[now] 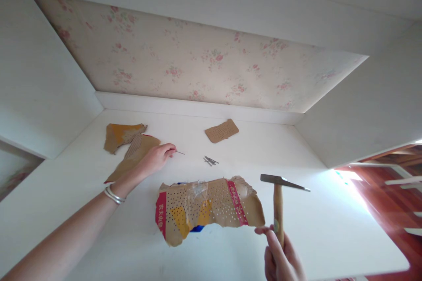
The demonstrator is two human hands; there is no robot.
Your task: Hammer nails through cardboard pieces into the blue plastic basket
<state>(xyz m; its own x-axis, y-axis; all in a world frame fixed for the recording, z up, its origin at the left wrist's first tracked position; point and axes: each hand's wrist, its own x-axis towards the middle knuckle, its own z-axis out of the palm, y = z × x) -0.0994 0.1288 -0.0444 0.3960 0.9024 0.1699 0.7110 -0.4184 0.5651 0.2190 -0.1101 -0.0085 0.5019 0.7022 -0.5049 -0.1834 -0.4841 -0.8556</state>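
Note:
Between the fingertips of my left hand (164, 154) is a thin nail (180, 153), pointing to the right. That hand is over a torn cardboard piece (140, 151). My right hand (283, 254) grips the wooden handle of a hammer (278, 206), its metal head upward. One finger of it reaches out to the right end of a larger cardboard sheet (214, 206) full of small punched holes, with red printed strips and clear tape. Something blue (198, 228) shows from under this sheet. A small pile of several nails (210, 160) lies on the white surface (184, 131).
A small brown cardboard rectangle (222, 131) lies near the back. Another torn cardboard piece (120, 136) is at the back left. White panels (359, 92) enclose the sides, with floral wallpaper (198, 61) behind. A reddish floor (389, 197) shows at right.

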